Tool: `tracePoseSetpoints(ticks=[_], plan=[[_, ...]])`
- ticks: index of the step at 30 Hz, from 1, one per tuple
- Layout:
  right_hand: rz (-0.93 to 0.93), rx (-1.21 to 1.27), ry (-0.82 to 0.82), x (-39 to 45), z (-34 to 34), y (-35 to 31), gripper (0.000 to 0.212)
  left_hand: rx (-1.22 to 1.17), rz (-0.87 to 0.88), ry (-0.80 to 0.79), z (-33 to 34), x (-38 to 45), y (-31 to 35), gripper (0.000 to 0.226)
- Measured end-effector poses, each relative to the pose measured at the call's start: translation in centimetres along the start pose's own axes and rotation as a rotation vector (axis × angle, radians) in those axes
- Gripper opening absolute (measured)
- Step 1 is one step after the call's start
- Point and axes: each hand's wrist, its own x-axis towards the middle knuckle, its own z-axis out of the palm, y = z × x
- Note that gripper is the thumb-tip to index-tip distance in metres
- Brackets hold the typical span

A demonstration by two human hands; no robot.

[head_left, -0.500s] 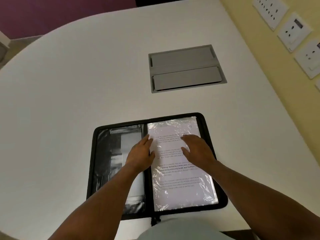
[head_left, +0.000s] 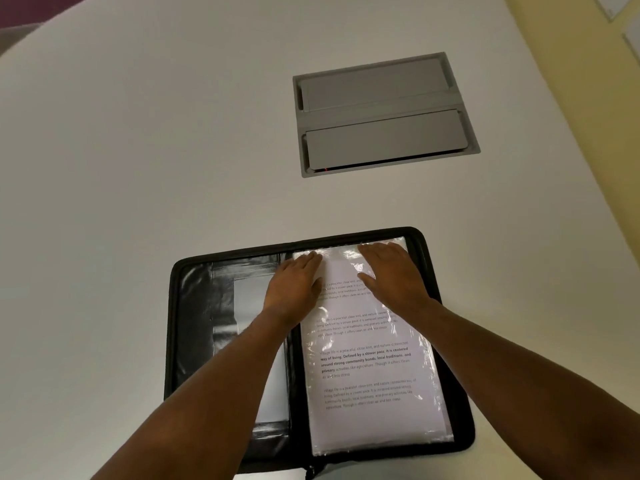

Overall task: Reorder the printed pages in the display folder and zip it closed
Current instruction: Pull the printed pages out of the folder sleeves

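Counts:
- 1 display folder [head_left: 194, 341], open flat, at 6 o'clock on the table.
- 1 printed page [head_left: 370, 393] visible, under 1 clear sleeve, on the folder's 3 o'clock half. Pages stacked beneath: cannot tell.
- 4 text paragraphs on that page, top one partly covered.
- 1 pale sheet [head_left: 247, 299] in the pocket on the 9 o'clock half.
- 2 hands: left hand [head_left: 294, 285] and right hand [head_left: 394, 275], both flat at the 12 o'clock end of the page.
- 1 zip pull [head_left: 309, 474] at the folder's 6 o'clock edge.
- 1 grey cable hatch [head_left: 384, 114] at 1 o'clock, with 2 flaps.
- 1 white table [head_left: 138, 150].
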Motion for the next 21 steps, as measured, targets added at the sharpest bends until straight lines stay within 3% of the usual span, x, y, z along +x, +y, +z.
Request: tracePoseSetpoints(ticks=[7, 10, 15, 21], plan=[[-0.023, -0.029, 0.046, 0.9, 0.4, -0.4, 0.046, 0.067, 0.08, 0.212, 1.5, 0.8, 0.2, 0.034], [-0.076, -0.06, 0.023, 1.9, -0.4, -0.8, 0.032, 0.012, 0.053, 0.194, 1.1, 1.6, 0.5, 0.033], [-0.152, -0.041, -0.037, 3.3, -2.0, -1.4, 0.006, -0.066, 0.057, 0.203, 0.7, 2.5, 0.7, 0.012], [-0.132, 0.007, -0.192, 3.8, -4.5, -2.1, 0.007, -0.167, 0.047, 0.213, 0.3, 2.6, 0.3, 0.009]])
